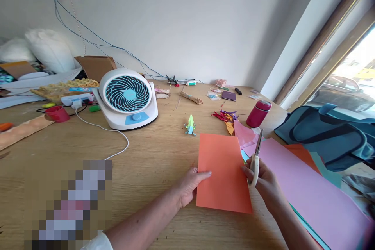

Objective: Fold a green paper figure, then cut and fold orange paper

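An orange sheet of paper (222, 168) is held up over the wooden table. My left hand (191, 185) grips its left edge, thumb on the front face and fingers behind. At the sheet's right edge is my right hand (260, 174), holding scissors (254, 170) with pale handles; their blades point up and look closed. The right thumb also touches the paper's edge. Behind the sheet stands a small green and blue folded paper figure (190, 125). Red, purple and orange folded paper pieces (227, 118) lie farther right, beside a pink paper scrap (243, 134).
A white fan (127, 93) stands at the back left, its cable (121, 133) trailing over the table (158, 156). To the right are a dark red flask (259, 113), large pink sheets (310, 191) and a blue bag (325, 136). A pixelated patch covers the lower left.
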### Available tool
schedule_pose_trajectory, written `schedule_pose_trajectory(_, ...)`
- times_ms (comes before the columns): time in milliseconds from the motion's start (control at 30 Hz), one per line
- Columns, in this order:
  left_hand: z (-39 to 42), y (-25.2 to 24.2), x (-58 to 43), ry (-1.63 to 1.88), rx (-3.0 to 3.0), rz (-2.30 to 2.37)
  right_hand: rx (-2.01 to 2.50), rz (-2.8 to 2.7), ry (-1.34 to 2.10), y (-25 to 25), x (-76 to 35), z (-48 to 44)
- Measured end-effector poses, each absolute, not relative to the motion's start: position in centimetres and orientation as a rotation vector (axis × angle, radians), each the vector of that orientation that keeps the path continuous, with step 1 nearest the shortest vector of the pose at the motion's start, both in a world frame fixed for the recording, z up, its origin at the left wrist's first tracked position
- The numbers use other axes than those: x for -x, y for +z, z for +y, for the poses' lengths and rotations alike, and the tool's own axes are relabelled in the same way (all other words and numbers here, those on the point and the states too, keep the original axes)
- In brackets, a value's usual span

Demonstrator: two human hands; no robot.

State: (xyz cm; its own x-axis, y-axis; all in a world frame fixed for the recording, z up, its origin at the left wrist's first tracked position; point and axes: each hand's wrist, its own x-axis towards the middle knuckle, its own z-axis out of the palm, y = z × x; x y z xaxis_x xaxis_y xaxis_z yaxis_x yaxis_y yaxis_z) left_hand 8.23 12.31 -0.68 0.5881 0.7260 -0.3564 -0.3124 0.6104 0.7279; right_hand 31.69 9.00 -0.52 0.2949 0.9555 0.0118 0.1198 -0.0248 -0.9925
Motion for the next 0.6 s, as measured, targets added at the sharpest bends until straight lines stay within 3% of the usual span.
schedule_pose_trajectory(300, 11.6, -0.4, -8.6, 0.720, -0.662, 0.659, 1.409, -1.046, 0.784, -0.9, -30.8, 8.8)
schedule_pose_trajectory(600, 12.3, -0.7, -8.1, 0.654, -0.625, 0.660, 1.415, -1.048, 0.847, -1.1, -31.2, 9.0)
